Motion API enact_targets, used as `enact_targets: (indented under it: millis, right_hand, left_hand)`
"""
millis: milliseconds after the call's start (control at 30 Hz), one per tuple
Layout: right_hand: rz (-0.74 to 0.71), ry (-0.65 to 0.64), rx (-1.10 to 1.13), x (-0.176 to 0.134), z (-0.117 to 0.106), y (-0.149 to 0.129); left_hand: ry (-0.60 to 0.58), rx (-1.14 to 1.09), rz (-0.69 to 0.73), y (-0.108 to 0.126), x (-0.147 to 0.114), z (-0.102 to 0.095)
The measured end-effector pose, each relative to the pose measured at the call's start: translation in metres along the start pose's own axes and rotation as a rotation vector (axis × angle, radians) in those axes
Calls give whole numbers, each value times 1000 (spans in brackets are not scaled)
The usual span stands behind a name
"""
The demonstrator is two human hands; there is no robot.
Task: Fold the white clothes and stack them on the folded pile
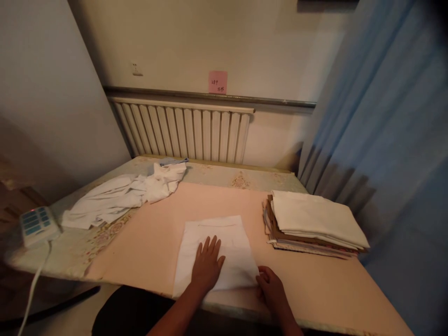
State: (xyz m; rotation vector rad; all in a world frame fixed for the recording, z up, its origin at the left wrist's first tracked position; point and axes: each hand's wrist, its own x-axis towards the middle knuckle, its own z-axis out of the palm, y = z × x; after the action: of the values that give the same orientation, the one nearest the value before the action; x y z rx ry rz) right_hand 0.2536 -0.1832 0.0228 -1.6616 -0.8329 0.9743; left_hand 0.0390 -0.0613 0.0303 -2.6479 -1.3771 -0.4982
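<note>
A folded white cloth [238,256] lies flat on the pink table cover at the front of the table. Across its left half my left hand [207,266] rests palm down, fingers spread. At the cloth's lower right corner my right hand [271,287] pinches the edge between thumb and bent fingers. Part of the right hand's fingers is hidden from above. A thin raised line runs along the cloth's far side.
To the right sits a stack of folded fabrics [315,219], white on top. Crumpled white cloth [119,196] lies at the left, near a white power strip [38,226] with its cord. A radiator [189,133] stands behind; a blue curtain [381,116] hangs right.
</note>
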Motion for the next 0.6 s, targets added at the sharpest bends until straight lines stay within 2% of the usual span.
enact_targets:
  millis: [433,600]
  right_hand:
    - [-8,-23,12,-2,1,5]
    - [-15,-26,6,-4,0,2]
  left_hand:
    - [-9,21,-175,-48,-7,-8]
    - [3,12,-223,-54,-12,-7]
